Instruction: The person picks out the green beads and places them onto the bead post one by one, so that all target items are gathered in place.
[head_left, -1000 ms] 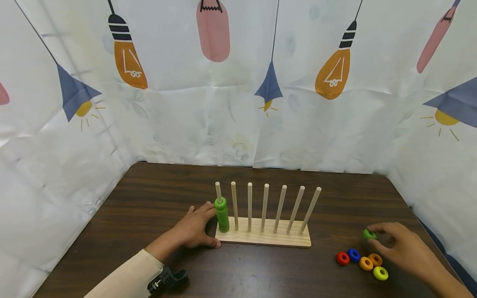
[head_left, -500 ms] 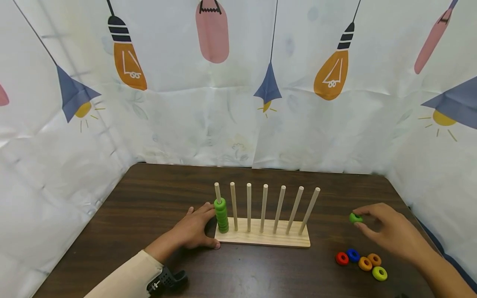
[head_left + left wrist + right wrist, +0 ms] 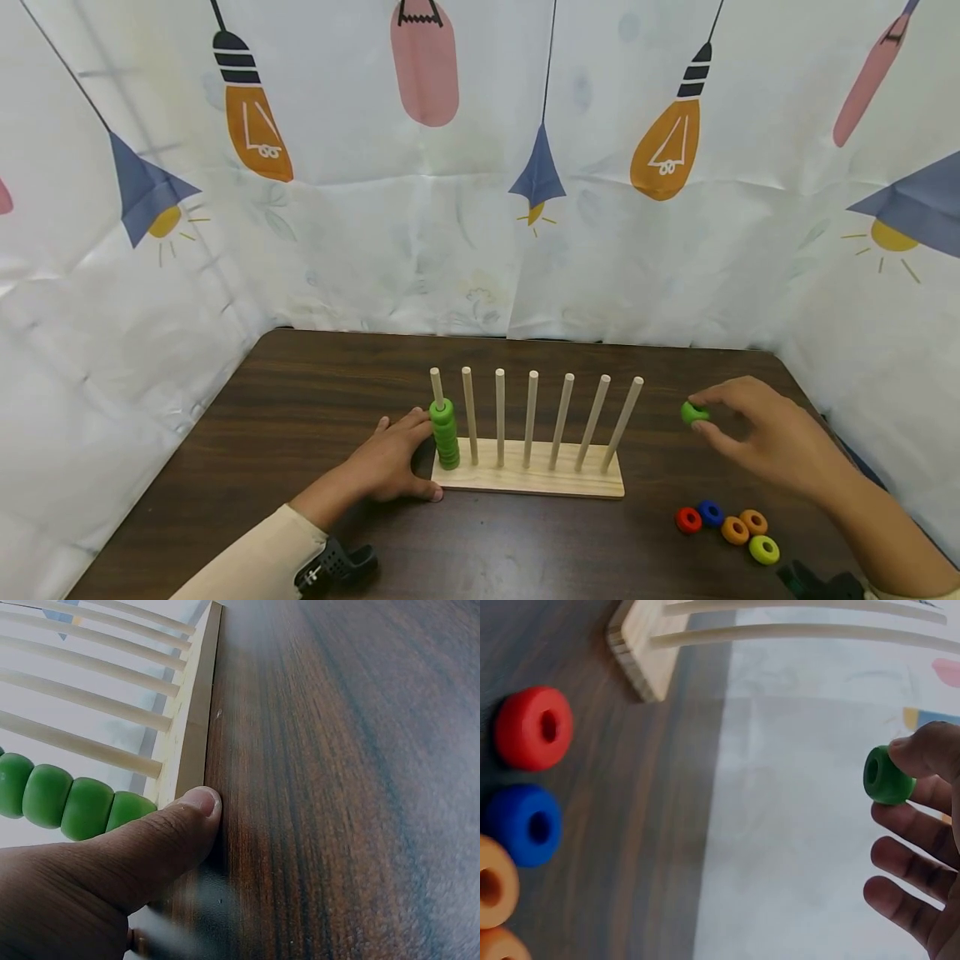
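Observation:
In the head view, a wooden peg stand (image 3: 528, 481) with a row of upright pegs stands on the brown table. Green ring beads (image 3: 446, 437) are stacked on its leftmost peg. My left hand (image 3: 392, 458) grips the stand's left end beside that stack; the thumb (image 3: 169, 832) lies along the base's front edge in the left wrist view, and the other fingers are mostly hidden there. Right of the stand, my right hand (image 3: 776, 442) pinches one green bead (image 3: 887, 777) between thumb and fingertips, raised above the table. Its hole shows in the right wrist view.
On the table below my right hand lie a red bead (image 3: 688, 520), a blue bead (image 3: 711, 512), two orange beads (image 3: 735, 530) and a yellow-green bead (image 3: 764, 550). A white patterned sheet (image 3: 420, 250) hangs around the table (image 3: 337, 367).
My right hand has lifted the green bead and carried it leftward and away from me, toward the stand. My left hand and the stand have stayed in place.

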Demonstrator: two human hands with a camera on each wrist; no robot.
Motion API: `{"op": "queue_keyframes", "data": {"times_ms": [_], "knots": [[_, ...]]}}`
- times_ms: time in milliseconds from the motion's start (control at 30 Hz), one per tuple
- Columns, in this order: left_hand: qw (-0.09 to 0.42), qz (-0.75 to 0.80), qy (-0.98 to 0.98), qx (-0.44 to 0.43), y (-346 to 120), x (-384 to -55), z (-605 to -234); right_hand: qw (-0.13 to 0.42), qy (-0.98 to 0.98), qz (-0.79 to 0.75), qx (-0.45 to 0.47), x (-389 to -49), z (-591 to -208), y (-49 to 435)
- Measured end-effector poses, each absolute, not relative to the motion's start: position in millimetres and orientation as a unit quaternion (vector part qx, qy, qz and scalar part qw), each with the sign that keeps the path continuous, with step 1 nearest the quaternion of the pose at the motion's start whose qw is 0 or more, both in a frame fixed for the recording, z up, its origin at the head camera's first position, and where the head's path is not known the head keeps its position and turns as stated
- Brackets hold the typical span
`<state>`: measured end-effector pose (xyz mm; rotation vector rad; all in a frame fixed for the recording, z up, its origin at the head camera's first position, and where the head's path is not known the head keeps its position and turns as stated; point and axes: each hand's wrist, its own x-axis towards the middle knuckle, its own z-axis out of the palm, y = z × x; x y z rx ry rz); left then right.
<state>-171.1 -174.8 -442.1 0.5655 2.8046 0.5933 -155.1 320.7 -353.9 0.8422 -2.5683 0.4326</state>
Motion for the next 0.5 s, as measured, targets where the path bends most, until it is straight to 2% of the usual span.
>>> {"op": "queue_keyframes", "data": {"times_ms": [500], "knots": [[0.109,0.206,0.952,0.198,-175.4,-170.9,-440.8,0.247,-0.888,0.166,0.351,-166.5,-319.0,296.0]]}}
